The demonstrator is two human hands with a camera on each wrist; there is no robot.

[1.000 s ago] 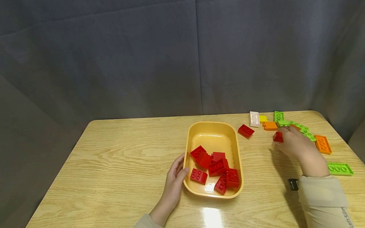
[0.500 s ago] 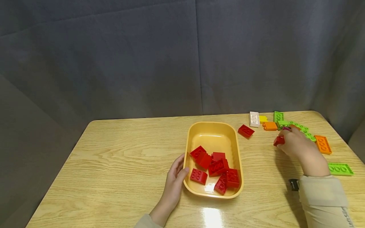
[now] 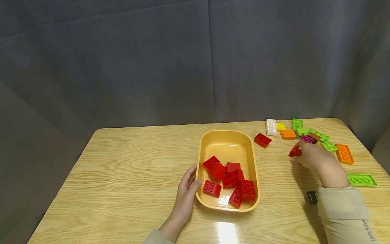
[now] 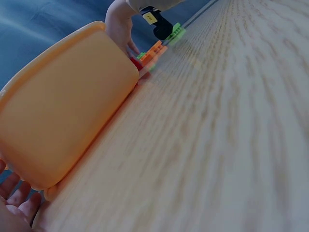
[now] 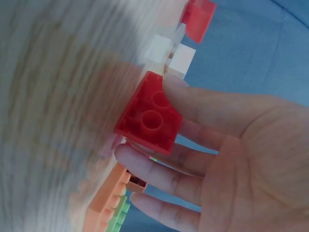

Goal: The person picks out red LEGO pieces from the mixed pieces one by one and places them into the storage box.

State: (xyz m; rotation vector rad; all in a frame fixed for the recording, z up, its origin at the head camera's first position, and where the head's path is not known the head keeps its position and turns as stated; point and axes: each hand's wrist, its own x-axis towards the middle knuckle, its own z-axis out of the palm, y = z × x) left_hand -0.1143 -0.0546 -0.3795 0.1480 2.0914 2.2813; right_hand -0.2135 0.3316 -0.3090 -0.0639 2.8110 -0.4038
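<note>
At the table's right side, my right hand (image 3: 315, 159) pinches a red toy brick (image 5: 152, 116) between thumb and fingers. In the right wrist view the brick's hollow underside faces the camera, close over the table. My left hand (image 3: 184, 193) holds the left side of a yellow plastic tub (image 3: 225, 136), thumb at the rim and fingers along the outer wall. Several red bricks (image 3: 212, 188) lie in the tub's near half. Another red brick (image 3: 262, 140) lies on the table just beyond the tub's right side.
Loose bricks crowd the table's back right: a white one (image 3: 272, 127), a yellow one (image 3: 281, 127), a magenta one (image 3: 306, 139), orange pieces (image 3: 345, 154) and green pieces (image 3: 362, 180). A grey curtain (image 3: 158, 67) hangs behind the wooden table (image 3: 122, 176).
My right hand has drawn slightly back toward me and left with the red brick, uncovering the magenta and brown bricks behind it. The left hand and tub stay put.
</note>
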